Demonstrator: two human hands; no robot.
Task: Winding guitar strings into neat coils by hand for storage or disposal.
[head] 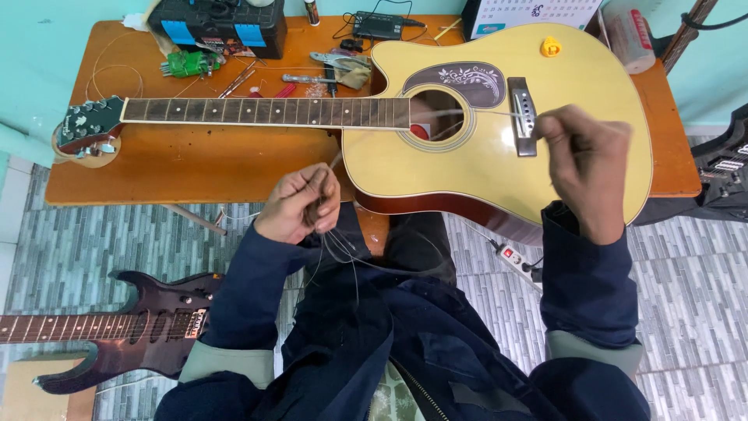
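Observation:
A yellow acoustic guitar [499, 156] lies flat on a wooden table [202, 160], neck [265, 111] pointing left and no strings along the fretboard. My right hand [584, 160] rests over the body beside the bridge [522, 117], pinching a thin wire string that runs across the sound hole [436, 117]. My left hand [300, 204] hovers at the table's front edge, closed on a bundle of loose strings [343, 249] that hang down over my lap.
Tools, a green hex-key set [187, 64], pliers [339, 62] and a black case [218, 23] lie at the table's back. A yellow pick [550, 47] sits on the guitar body. A dark electric guitar [117, 327] lies on the tiled floor at left, a power strip [514, 256] under the table.

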